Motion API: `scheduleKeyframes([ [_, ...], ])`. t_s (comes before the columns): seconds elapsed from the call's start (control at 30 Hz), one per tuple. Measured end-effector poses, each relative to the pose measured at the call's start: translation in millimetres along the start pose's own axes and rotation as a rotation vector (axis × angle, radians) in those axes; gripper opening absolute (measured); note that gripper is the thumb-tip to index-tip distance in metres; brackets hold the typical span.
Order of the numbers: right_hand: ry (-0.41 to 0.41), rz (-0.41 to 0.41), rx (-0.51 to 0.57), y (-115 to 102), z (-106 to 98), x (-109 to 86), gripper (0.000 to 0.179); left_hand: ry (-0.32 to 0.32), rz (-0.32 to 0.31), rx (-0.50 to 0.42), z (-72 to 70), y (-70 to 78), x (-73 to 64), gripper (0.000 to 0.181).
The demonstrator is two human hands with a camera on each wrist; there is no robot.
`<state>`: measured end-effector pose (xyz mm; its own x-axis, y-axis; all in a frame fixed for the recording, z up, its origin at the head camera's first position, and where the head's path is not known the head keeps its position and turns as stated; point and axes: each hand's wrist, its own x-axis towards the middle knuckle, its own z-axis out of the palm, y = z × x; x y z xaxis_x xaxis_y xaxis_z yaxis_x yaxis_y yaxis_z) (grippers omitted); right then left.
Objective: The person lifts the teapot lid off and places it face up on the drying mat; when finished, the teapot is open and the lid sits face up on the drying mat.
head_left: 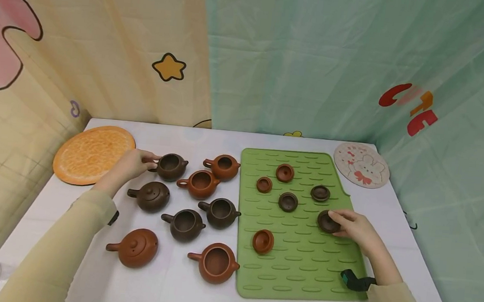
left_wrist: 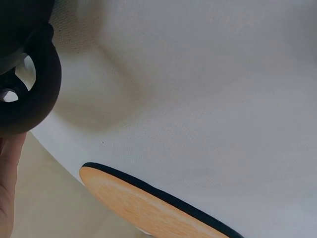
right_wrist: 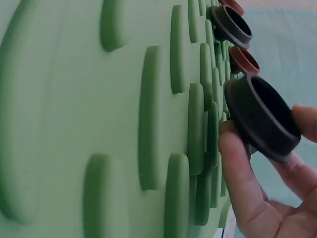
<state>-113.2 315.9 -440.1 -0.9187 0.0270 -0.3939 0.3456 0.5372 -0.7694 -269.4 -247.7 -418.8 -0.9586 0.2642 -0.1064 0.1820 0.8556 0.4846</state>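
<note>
Two teapots wear lids: the dark lidded teapot [head_left: 150, 196] and the reddish lidded teapot [head_left: 136, 249]. Six stand open, we count: three reddish ones, the far [head_left: 224, 167], middle [head_left: 201, 185] and near reddish teapots [head_left: 217, 264], and three dark ones, the middle [head_left: 221, 213] and near dark teapots [head_left: 185, 225] and the far dark teapot [head_left: 171, 167], whose handle our left hand [head_left: 138, 163] grips. We cannot tell whether that pot is off the table.

Six loose lids match this count. Our right hand [head_left: 356, 228] pinches the dark lid [head_left: 328, 222], hollow side up, at the right of the green mat [head_left: 295, 281]; whether it has lifted clear we cannot say. Two dark lids [head_left: 288, 202] and three reddish lids [head_left: 263, 242] lie apart on the mat, untouched.

So, judging by how things lie, two pots are done and six remain uncovered.
</note>
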Motion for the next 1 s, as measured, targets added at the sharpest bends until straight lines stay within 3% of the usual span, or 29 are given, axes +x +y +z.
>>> scheduleKeyframes([
  [0.13,0.031,0.012,-0.101,1.9,1.2,-1.1,0.062,0.000,-0.008,0.000,0.7,-0.8,0.7,0.033],
  [0.57,0.071,-0.035,-0.132,7.0,2.2,-1.8,0.057,-0.011,-0.042,-0.002,2.6,0.2,1.1,0.034],
  [0.87,0.008,0.002,-0.157,0.0,-0.8,-0.3,0.065,-0.008,-0.042,-0.006,4.6,-2.2,-0.2,0.033],
  [1.0,0.022,-0.032,-0.215,-4.4,-1.1,0.4,0.064,-0.006,-0.025,-0.018,5.0,-2.9,-1.8,0.035],
])
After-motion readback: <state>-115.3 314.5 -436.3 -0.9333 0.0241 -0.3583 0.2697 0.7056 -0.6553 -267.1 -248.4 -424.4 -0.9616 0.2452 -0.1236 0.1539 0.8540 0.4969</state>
